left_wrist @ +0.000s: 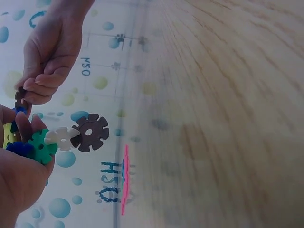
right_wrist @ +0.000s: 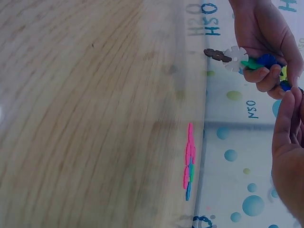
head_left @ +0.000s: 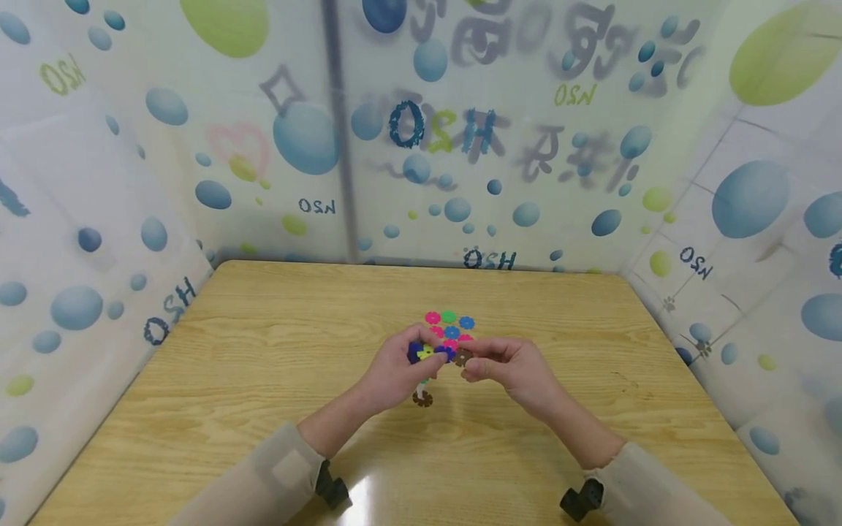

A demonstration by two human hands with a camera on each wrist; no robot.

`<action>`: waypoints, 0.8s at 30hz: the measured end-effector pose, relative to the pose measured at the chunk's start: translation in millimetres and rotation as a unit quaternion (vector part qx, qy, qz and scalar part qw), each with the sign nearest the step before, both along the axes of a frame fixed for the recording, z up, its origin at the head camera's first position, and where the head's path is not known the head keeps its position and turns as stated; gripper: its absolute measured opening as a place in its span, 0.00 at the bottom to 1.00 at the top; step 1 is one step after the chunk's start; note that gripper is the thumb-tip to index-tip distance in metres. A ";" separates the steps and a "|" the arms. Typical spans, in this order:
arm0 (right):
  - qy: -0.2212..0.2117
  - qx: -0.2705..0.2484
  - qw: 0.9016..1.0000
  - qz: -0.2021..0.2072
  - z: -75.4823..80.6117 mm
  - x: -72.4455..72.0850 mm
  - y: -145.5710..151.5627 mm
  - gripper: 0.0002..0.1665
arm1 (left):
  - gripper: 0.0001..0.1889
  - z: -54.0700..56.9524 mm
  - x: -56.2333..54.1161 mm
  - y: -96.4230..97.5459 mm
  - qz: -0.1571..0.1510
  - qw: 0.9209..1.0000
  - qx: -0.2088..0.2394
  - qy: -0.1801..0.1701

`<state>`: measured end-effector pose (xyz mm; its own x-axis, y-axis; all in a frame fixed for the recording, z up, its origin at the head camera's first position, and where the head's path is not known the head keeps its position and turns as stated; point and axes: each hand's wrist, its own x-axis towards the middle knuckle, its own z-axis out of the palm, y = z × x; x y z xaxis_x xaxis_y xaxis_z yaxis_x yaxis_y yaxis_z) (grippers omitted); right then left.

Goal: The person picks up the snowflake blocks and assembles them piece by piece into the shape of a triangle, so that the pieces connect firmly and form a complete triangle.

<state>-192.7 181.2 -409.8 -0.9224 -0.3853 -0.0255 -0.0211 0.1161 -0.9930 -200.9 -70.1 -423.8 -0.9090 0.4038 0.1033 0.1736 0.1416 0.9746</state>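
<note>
My left hand (head_left: 395,369) grips a chain of interlocking snowflake discs by its blue and yellow (head_left: 426,352) pieces. In the left wrist view a green disc (left_wrist: 42,146), a white disc (left_wrist: 64,139) and a dark brown disc (left_wrist: 89,132) stick out from that hand, slotted edge to edge. My right hand (head_left: 520,369) pinches another brown disc (head_left: 463,357) between thumb and fingers, right at the dark blue disc (head_left: 446,353) on the chain's near end. The fingers partly hide this joint. Both hands are raised above the table.
Several loose pink, green (head_left: 448,316) and blue (head_left: 467,322) discs lie flat on the wooden table (head_left: 296,314) just beyond the hands. Printed curtain walls (head_left: 500,219) with bubbles and lettering enclose the table at the back and both sides.
</note>
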 end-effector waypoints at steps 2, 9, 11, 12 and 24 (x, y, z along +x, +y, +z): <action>-0.001 -0.004 1.000 -0.003 -0.7 0.0 -1.6 0.24 | 0.08 0.2 0.4 -0.1 0.003 1.000 0.000 0.002; -0.006 -0.041 0.999 -0.005 -1.4 1.4 -5.8 0.23 | 0.07 -2.3 1.1 1.0 0.006 1.000 -0.003 0.015; -0.004 -0.043 0.999 -0.003 -1.8 1.4 -6.0 0.23 | 0.06 -2.6 0.9 1.1 0.003 1.000 -0.006 0.019; -0.003 -0.043 0.999 -0.003 -1.9 1.3 -6.0 0.23 | 0.06 -2.6 0.7 1.0 0.002 1.000 -0.007 0.021; 0.024 0.037 0.999 -0.022 -2.6 -0.8 -2.5 0.21 | 0.15 -2.3 -2.8 -4.8 -0.017 1.000 0.014 -0.013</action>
<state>-193.5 178.7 -412.4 -0.9396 -0.3422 -0.0076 -0.0617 0.1911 -0.9796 -203.7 -74.9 -426.1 -0.8972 0.4323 0.0906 0.1517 0.1091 0.9824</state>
